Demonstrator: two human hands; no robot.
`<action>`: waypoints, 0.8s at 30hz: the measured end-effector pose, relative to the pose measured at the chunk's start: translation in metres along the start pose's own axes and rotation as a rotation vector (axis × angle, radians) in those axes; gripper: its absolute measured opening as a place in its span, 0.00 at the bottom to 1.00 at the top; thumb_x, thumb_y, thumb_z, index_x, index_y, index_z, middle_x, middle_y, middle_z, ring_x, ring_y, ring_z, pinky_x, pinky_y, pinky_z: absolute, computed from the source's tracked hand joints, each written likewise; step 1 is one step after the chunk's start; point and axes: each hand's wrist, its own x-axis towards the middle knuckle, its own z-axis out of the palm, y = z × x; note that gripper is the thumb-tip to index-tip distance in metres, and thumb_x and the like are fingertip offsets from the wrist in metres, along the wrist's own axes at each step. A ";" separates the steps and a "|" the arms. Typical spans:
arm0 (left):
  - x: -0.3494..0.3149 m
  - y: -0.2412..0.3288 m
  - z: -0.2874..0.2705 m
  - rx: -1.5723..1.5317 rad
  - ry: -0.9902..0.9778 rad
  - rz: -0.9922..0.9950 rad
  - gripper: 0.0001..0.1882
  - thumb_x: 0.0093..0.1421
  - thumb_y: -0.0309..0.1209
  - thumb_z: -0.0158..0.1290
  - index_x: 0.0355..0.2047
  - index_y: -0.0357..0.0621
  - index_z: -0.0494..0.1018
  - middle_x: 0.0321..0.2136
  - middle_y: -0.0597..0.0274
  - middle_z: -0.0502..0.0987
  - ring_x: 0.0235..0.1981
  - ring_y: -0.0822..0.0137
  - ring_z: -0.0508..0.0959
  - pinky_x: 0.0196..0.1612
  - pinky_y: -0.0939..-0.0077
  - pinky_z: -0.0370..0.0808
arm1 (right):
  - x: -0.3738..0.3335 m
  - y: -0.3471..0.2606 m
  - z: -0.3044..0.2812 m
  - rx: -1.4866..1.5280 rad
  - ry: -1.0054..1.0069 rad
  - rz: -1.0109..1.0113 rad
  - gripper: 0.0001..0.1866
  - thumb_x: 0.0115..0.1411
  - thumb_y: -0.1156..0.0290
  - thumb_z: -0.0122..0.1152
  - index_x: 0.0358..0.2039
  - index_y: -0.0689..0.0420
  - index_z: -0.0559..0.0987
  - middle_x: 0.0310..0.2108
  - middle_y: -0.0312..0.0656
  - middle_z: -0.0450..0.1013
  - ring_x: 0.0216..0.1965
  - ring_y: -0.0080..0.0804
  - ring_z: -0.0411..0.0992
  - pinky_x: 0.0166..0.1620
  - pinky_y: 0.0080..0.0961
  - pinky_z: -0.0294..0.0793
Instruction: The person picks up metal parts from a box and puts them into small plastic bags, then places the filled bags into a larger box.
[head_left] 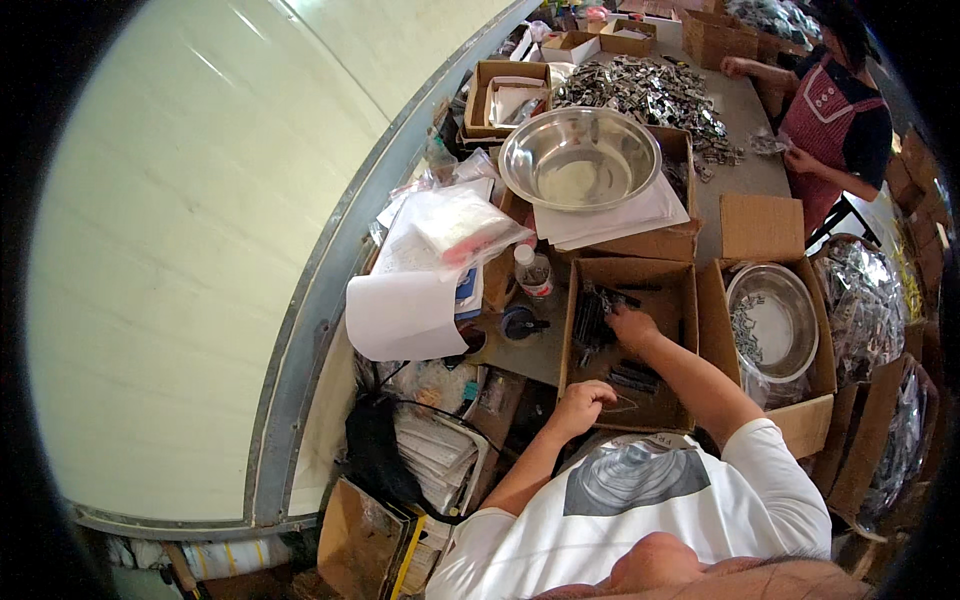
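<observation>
An open cardboard box (680,290) stands in front of me, holding small dark metal parts (594,312) heaped at its far left and a few more dark pieces (634,377) nearer to me. My right hand (632,326) reaches into the box, its fingers resting at the edge of the dark heap; whether it grips a piece is hidden. At the box's near left corner, my left hand (583,401) is curled into a fist, with a thin wire-like piece (625,405) lying just beside it.
A small steel bowl (790,345) with metal bits sits in a box to the right. A large steel bowl (580,158) rests on papers behind. A bottle (534,271), plastic bags and sheets (430,260) crowd the left. Another person (840,110) works at a heap of parts (650,90).
</observation>
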 end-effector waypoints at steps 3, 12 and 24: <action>0.002 -0.001 0.002 0.093 0.049 -0.110 0.12 0.45 0.16 0.46 0.29 0.34 0.76 0.32 0.53 0.78 0.34 0.58 0.78 0.40 0.69 0.73 | -0.022 0.003 -0.027 0.181 0.037 -0.025 0.20 0.50 0.69 0.61 0.46 0.52 0.75 0.38 0.50 0.75 0.43 0.43 0.73 0.41 0.34 0.75; 0.029 0.014 0.014 -0.086 0.078 -0.211 0.18 0.44 0.25 0.57 0.38 0.33 0.73 0.36 0.48 0.76 0.38 0.53 0.77 0.41 0.69 0.72 | -0.122 0.017 -0.087 1.292 -0.010 -0.025 0.16 0.48 0.65 0.69 0.32 0.63 0.78 0.28 0.42 0.77 0.28 0.30 0.71 0.35 0.29 0.70; 0.046 0.072 0.028 -0.116 -0.080 -0.004 0.23 0.44 0.20 0.54 0.44 0.34 0.72 0.42 0.55 0.75 0.43 0.65 0.75 0.48 0.73 0.69 | -0.171 0.031 -0.101 0.921 0.457 -0.226 0.14 0.48 0.65 0.67 0.31 0.61 0.79 0.30 0.47 0.72 0.32 0.41 0.72 0.37 0.30 0.71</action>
